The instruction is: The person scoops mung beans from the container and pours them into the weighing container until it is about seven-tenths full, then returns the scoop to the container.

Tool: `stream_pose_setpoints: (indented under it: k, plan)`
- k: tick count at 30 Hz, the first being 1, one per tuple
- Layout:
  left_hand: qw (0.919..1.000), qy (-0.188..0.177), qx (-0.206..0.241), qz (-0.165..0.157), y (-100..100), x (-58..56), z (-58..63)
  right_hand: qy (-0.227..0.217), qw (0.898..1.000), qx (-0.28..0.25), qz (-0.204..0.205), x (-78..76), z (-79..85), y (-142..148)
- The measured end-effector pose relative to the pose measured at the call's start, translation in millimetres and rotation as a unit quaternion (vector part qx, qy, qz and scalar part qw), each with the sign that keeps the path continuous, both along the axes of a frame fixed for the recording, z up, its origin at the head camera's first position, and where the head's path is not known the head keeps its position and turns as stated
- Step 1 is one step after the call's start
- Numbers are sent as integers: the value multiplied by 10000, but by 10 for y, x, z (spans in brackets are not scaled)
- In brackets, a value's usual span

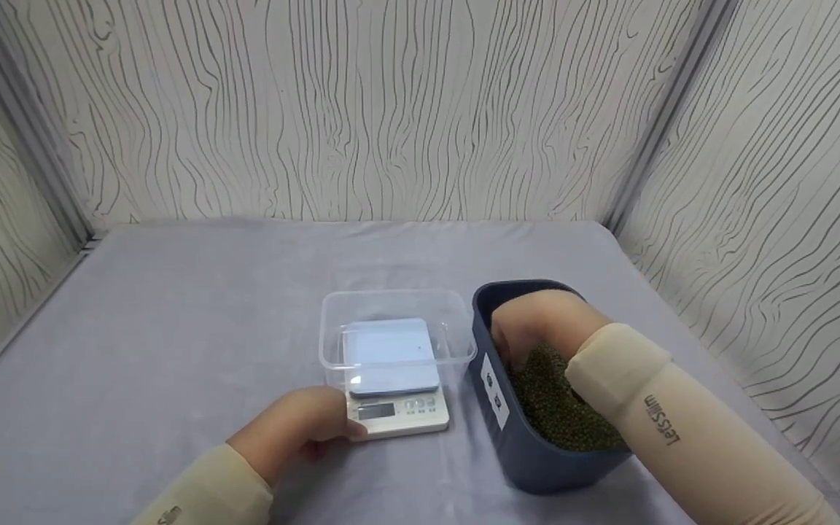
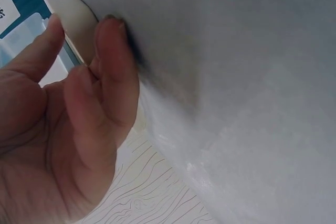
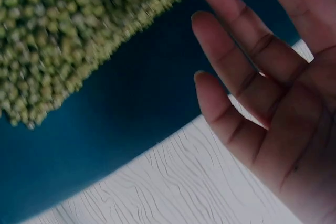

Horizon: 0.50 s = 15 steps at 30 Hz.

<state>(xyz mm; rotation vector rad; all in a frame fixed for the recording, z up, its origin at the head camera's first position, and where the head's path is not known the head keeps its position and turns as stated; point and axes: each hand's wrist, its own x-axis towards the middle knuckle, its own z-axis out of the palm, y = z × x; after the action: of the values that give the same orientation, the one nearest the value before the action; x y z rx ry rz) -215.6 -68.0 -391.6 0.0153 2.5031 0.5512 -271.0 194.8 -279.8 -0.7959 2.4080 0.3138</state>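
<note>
A white kitchen scale [image 1: 402, 415] with a small display lies on the cloth. A clear plastic container [image 1: 398, 359] sits over its weighing plate. My left hand [image 1: 302, 423] pinches the scale's front left corner; in the left wrist view the thumb [image 2: 50, 40] is against the pale scale body [image 2: 73, 19]. My right hand [image 1: 537, 321] reaches down into a dark blue bin [image 1: 537, 456] that holds small green mung beans [image 1: 562, 401]. In the right wrist view its fingers [image 3: 220, 48] are spread and slightly bent beside the beans, holding nothing visible. Its fingertips are hidden in the head view.
A pale lilac cloth [image 1: 208, 313] covers the table. A white label [image 1: 494, 392] is on the bin's left side, close to the container. Wood-grain patterned panels [image 1: 354, 109] stand at the back and both sides.
</note>
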Motion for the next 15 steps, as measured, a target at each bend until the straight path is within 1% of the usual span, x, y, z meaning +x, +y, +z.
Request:
stream_pose_setpoints:
  k: [4, 8, 11, 15]
  plan:
    - [10000, 10, -49, -53, -6, -7, -8, -38, 9991, 87, -424, 9, -136, -40]
    - [9997, -120, 17, 199, -6, -23, -21, -101, 9985, 180, -507, 14, -199, -52]
    - [9989, -228, 21, 406, -1, -33, -29, -155, 9984, 145, -525, 4, -224, -56]
    - [9987, -268, -16, 433, 3, -35, -39, -30, 9973, -29, -736, -13, -267, -54]
